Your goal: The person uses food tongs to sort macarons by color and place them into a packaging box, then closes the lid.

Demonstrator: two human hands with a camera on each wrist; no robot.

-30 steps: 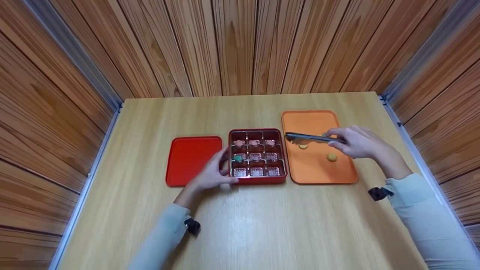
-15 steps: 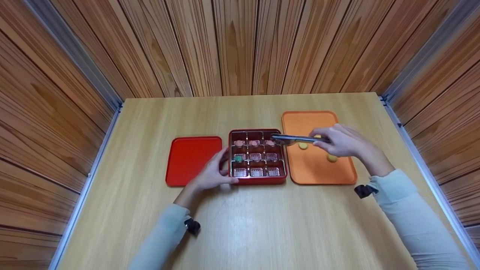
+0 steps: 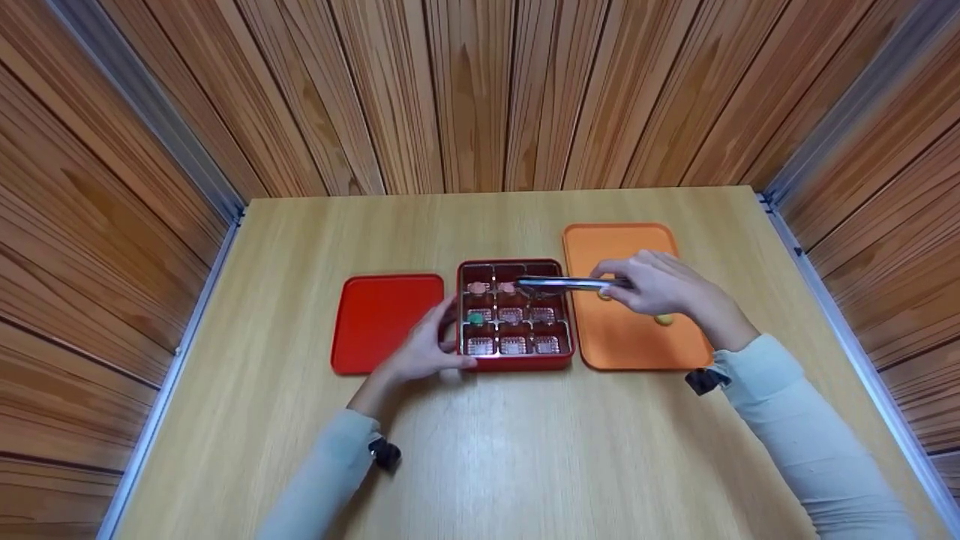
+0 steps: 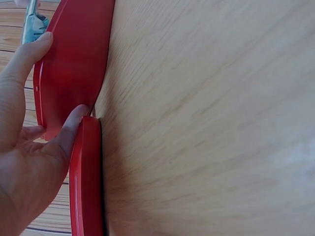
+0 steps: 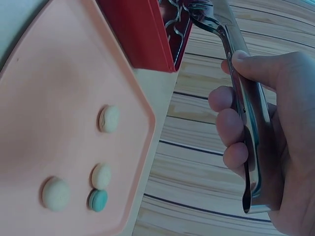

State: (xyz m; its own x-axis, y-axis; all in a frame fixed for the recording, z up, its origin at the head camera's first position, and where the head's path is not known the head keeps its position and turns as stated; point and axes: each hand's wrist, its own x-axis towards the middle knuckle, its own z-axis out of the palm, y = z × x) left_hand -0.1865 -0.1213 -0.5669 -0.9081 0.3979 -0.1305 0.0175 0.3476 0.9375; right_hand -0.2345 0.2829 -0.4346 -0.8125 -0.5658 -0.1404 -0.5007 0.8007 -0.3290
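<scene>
A dark red box (image 3: pixel 525 363) with a divided insert stands mid-table. My left hand (image 3: pixel 421 349) grips its left front corner, thumb along the front wall, fingers at the side. My right hand (image 3: pixel 656 285) holds metal tongs (image 5: pixel 248 113), whose tips reach over the right part of the box; I cannot tell whether they hold anything. Two pink macarons (image 3: pixel 478 288) show in the back row, and a green macaron (image 3: pixel 476 318) sits in the left compartment of the middle row. The tongs cover the back right compartment.
An orange tray (image 3: pixel 615 345) lies right of the box. In the right wrist view it bears three pale macarons (image 5: pixel 55 193) and a teal macaron (image 5: pixel 98 200). A flat red lid (image 3: pixel 386 315) lies left of the box. Wood-panelled walls (image 3: pixel 480 97) surround the table.
My right hand has moved left with the tongs, bringing their tips from over the orange tray to over the box. My left hand stays at the box corner.
</scene>
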